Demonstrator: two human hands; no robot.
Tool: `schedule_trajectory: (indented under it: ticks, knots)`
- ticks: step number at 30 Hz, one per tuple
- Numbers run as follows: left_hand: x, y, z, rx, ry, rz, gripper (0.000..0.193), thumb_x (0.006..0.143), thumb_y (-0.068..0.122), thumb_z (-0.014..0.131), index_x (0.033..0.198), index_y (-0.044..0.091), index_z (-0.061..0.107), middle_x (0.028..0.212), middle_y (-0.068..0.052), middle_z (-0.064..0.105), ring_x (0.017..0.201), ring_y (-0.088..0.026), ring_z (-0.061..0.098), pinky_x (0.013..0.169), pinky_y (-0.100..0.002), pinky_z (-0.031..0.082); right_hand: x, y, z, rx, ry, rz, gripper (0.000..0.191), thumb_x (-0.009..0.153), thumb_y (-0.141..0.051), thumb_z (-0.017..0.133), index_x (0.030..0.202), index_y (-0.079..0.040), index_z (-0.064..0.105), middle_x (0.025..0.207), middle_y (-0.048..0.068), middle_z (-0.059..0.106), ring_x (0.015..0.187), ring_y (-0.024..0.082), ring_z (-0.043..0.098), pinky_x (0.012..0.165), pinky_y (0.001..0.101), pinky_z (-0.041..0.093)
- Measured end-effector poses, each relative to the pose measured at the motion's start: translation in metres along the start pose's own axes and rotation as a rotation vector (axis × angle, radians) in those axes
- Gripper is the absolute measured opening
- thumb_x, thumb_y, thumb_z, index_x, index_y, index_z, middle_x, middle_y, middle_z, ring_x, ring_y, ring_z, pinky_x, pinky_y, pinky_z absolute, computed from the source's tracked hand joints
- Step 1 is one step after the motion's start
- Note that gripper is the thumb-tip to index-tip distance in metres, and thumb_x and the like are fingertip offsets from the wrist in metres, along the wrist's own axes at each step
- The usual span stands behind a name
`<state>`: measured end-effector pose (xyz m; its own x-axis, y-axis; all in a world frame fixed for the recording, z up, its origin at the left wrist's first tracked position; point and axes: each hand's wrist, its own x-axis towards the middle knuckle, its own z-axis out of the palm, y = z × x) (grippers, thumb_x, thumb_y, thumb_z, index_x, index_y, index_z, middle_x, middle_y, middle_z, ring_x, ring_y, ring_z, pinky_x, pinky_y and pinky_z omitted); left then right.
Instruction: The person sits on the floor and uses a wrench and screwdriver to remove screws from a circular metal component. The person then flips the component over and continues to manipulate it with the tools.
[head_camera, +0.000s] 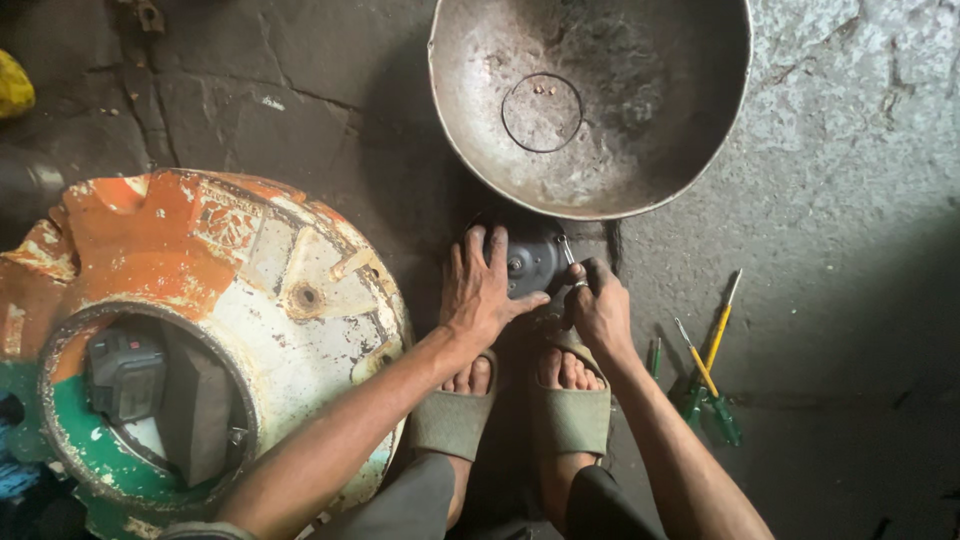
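Judging by its build, the dark round motor (530, 262) is taken to be heavy for its size, rigid throughout, and probably greasy on the casing, so a slipping grip is thought likely on the smooth face. The rim is judged the safest place to take hold, with the palm pressed flat against the face; the short shaft at the centre is best left alone.

The motor is seen on the concrete floor (850, 200), just ahead of two sandalled feet (515, 395) and just below the edge of a large dented metal bowl (590, 100). It is disc-shaped, dark grey to black, with a small pale hub in the middle. Its lower part is hidden by the hands, so the full outline cannot be made out.

The left hand (480, 295) is laid over the left side of the motor, fingers spread wide across the casing, thumb pointing toward the hub. The right hand (598, 310) is closed around a slim metal tool (567, 252), possibly a small spanner, its tip set near the motor's right edge.

A worn drum housing (200, 330), painted orange, white and green, lies to the left. Several screwdrivers (705, 375) with green and yellow handles lie on the floor to the right, near the right forearm.
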<state>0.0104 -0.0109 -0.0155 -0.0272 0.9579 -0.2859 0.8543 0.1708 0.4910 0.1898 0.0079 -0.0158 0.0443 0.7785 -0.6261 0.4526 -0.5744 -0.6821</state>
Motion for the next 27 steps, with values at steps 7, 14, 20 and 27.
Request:
schedule_trajectory:
  ticks: [7, 14, 20, 27]
  knots:
    - [-0.002, 0.002, -0.001, -0.02, -0.05, -0.022, 0.112, 0.064, 0.052, 0.091, 0.149, 0.001, 0.038, 0.144, -0.024, 0.036, 0.124, -0.045, 0.043, 0.104, -0.054, 0.04, 0.001, -0.005, 0.001, -0.001, -0.046, 0.086, 0.034, 0.105, -0.029, 0.053, 0.096, 0.002, 0.066, 0.058, 0.013, 0.063, 0.047, 0.02, 0.06, 0.048, 0.0384, 0.047]
    - [0.001, 0.007, -0.013, -0.032, -0.076, 0.113, 0.106, 0.066, 0.035, 0.093, 0.15, 0.005, 0.036, 0.152, -0.024, 0.031, 0.136, -0.049, 0.037, 0.107, -0.062, 0.035, 0.016, 0.031, -0.006, -0.224, -0.097, 0.033, 0.026, 0.102, -0.025, 0.055, 0.099, -0.002, 0.068, 0.067, 0.013, 0.067, 0.055, 0.021, 0.065, 0.052, 0.0409, 0.051]
    - [0.052, -0.013, -0.035, 0.324, -0.468, 0.705, 0.079, 0.074, 0.013, 0.081, 0.143, 0.038, 0.053, 0.156, 0.0, 0.043, 0.13, -0.032, 0.05, 0.094, -0.051, 0.047, 0.031, 0.066, -0.008, -0.495, -0.405, -0.319, 0.024, 0.082, -0.017, 0.067, 0.103, -0.007, 0.073, 0.086, 0.018, 0.075, 0.077, 0.033, 0.073, 0.068, 0.0441, 0.056]
    - [0.049, -0.007, -0.042, 0.283, -0.416, 0.652, 0.083, 0.079, -0.002, 0.076, 0.144, 0.044, 0.058, 0.157, -0.001, 0.044, 0.114, -0.03, 0.058, 0.087, -0.048, 0.05, 0.008, 0.063, -0.015, -0.418, -0.34, -0.395, 0.019, 0.09, -0.02, 0.063, 0.098, -0.005, 0.071, 0.082, 0.017, 0.072, 0.074, 0.033, 0.069, 0.065, 0.0425, 0.053]
